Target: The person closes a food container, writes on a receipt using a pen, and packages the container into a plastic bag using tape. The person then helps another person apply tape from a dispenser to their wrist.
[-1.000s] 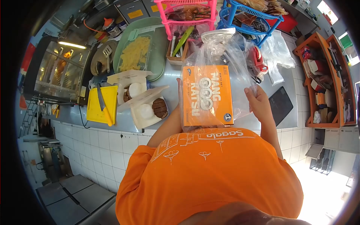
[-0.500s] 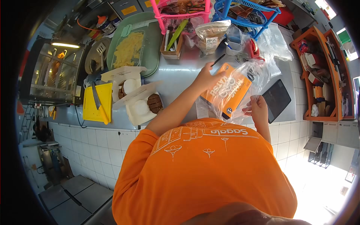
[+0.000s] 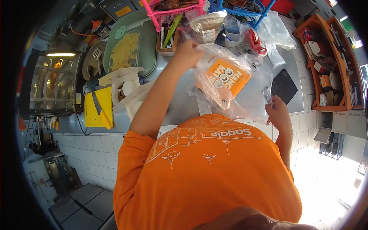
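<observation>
An orange box (image 3: 231, 81) with white lettering lies in a clear plastic bag (image 3: 207, 90) on the steel counter. At the bag's upper left edge, my left hand (image 3: 186, 56) is closed on the plastic, near a small carton of utensils (image 3: 168, 45). The dark pen seen in it earlier is out of sight, perhaps hidden by the fingers. My right hand (image 3: 279, 112) pinches the bag's opposite end near the counter's front edge, just below a black tablet (image 3: 284, 87). Between my hands the bag is spread loosely around the box.
On the left are a knife (image 3: 98, 100) on a yellow cutting board (image 3: 91, 115), open white food boxes (image 3: 132, 99) and a green tray (image 3: 151, 57). Pink (image 3: 152, 23) and blue baskets (image 3: 261, 21), a brown-filled bag (image 3: 207, 27) and a red tape dispenser (image 3: 254, 39) stand behind.
My left hand has moved left and away from me, to the bag's edge; the pen no longer shows. My right hand has moved right, stretching the bag wider.
</observation>
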